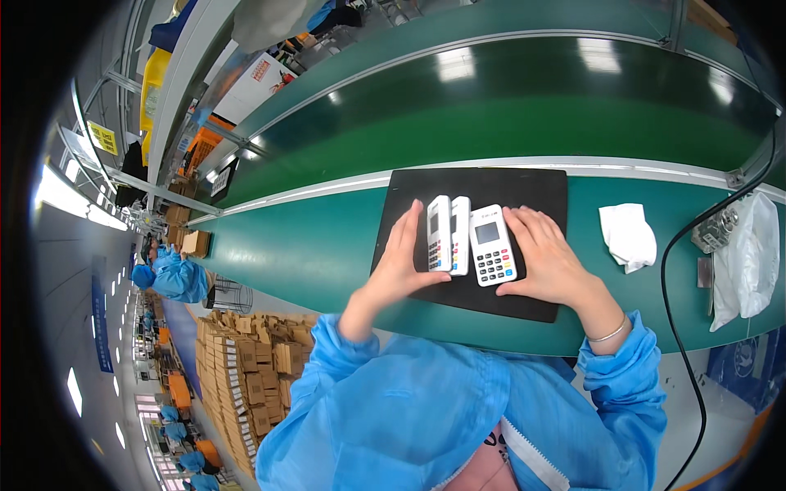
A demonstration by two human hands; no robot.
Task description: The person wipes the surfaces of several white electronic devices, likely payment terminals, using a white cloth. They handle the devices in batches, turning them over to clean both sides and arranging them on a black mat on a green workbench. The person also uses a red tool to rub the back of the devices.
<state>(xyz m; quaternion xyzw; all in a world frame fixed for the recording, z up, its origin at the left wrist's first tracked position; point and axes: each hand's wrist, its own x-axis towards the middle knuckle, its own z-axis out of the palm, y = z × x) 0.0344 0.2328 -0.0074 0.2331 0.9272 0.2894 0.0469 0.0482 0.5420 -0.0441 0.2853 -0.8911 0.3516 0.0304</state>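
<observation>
Three white card payment terminals with small screens and keypads stand or lie in a row over a black mat. The left terminal [439,237] and the middle terminal [461,237] are tilted on edge, close together. The right terminal [493,250] faces up more fully, its screen and coloured keys showing. My left hand [401,266] curves round the left terminal, fingers along its outer side and thumb at its lower end. My right hand [544,258] grips the right terminal, fingertips at its upper right edge and thumb at its lower corner.
The black mat [524,190] lies on a green workbench [311,233]. To the right are a crumpled white cloth or tissue [629,236], a clear plastic bag [749,254] and a hanging black cable [667,307]. Stacked cardboard boxes [254,368] and a person in blue [176,274] are at left.
</observation>
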